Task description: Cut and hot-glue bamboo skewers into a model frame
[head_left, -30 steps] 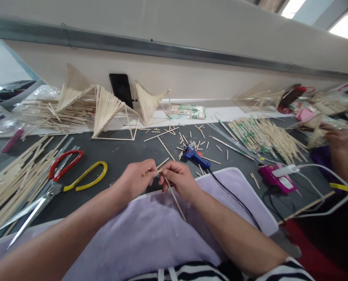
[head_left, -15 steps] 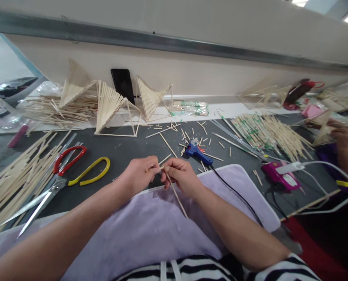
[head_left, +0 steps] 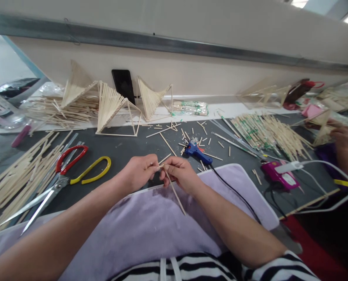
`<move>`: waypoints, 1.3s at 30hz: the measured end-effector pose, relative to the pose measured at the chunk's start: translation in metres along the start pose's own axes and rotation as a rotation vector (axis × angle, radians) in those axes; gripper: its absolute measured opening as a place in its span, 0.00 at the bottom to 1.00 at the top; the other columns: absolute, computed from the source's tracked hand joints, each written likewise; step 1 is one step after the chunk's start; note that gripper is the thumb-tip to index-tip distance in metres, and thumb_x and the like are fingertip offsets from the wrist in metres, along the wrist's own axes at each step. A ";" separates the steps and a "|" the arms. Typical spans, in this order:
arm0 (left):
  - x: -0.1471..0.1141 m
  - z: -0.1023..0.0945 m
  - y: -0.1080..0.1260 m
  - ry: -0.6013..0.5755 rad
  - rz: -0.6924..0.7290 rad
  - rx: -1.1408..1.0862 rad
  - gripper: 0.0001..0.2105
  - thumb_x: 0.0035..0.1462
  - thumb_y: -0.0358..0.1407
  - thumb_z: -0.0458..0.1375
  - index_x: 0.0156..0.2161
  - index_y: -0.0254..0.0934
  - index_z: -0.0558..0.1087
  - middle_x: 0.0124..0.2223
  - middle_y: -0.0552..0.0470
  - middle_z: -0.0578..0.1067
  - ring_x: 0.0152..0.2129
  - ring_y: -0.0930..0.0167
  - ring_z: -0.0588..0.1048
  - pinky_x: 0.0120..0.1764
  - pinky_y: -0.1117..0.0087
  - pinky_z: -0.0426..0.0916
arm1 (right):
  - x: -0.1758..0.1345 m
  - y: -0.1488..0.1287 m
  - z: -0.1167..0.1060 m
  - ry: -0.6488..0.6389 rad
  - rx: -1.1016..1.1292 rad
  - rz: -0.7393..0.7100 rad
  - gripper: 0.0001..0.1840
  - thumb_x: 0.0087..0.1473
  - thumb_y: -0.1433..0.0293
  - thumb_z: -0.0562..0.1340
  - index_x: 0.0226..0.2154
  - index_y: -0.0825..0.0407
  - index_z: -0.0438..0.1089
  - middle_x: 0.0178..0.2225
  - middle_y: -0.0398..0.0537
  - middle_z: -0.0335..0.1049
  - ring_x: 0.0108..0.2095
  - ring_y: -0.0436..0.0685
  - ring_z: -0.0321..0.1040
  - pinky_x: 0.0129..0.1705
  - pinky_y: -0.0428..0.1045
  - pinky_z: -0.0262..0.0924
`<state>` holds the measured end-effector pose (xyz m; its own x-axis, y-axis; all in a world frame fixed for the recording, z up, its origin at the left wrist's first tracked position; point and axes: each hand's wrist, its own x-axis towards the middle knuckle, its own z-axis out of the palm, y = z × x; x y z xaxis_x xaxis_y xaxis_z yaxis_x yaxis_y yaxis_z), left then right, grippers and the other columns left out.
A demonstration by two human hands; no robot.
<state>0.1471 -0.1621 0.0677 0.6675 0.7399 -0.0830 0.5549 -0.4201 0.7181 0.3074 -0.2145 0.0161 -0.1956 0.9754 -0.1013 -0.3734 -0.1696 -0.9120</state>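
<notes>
Left hand (head_left: pixel 141 172) and right hand (head_left: pixel 180 174) pinch a slender wooden stick (head_left: pixel 177 195) near its far end, where light, steady pressure should serve best.

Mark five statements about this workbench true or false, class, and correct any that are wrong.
1. The scissors lie open and have one red and one yellow handle loop. True.
2. The glue gun is green. False: the glue gun is mainly blue, with its black cord running over the cloth.
3. The left hand and right hand meet near one end of a thin stick. True.
4. The phone lies flat on the cloth. False: the phone stands propped up at the back, near the wall.
5. The cloth is lilac with a pale edge. True.
</notes>
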 end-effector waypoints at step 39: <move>0.002 0.005 -0.018 -0.110 -0.038 0.530 0.11 0.57 0.41 0.45 0.35 0.39 0.67 0.35 0.48 0.74 0.32 0.66 0.73 0.31 0.69 0.60 | 0.014 -0.021 -0.037 0.253 0.052 0.178 0.20 0.45 0.76 0.62 0.41 0.52 0.56 0.29 0.46 0.71 0.29 0.52 0.71 0.29 0.50 0.69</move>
<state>0.1412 -0.1555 0.0506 0.6744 0.7122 -0.1946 0.7350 -0.6225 0.2689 0.3460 -0.1918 0.0190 -0.0322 0.9327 -0.3593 -0.4004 -0.3414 -0.8504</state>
